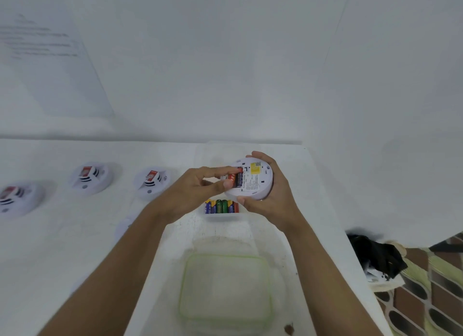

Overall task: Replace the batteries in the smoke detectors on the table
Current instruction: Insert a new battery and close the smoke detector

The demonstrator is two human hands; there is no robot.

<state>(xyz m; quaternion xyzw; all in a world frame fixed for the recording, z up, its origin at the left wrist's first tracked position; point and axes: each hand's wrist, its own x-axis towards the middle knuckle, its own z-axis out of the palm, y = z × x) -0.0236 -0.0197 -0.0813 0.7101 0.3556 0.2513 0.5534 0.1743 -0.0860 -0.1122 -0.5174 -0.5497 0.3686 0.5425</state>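
My right hand (270, 200) grips a round white smoke detector (255, 182) above the table, back side up, with a yellow label showing. My left hand (200, 189) pinches a red and black battery (235, 179) sitting in the detector's open compartment. Below the hands a row of several coloured batteries (221, 206) lies in a small white holder. Three more white smoke detectors rest on the table to the left: one (151, 182) nearest, one (90, 176) farther, one (17, 198) at the left edge.
A clear plastic box with a green-rimmed lid (225, 288) stands near the table's front. A round white cover (122, 226) lies partly hidden under my left forearm. The white table (75, 248) ends at right, where a black object (375, 255) lies on a patterned floor.
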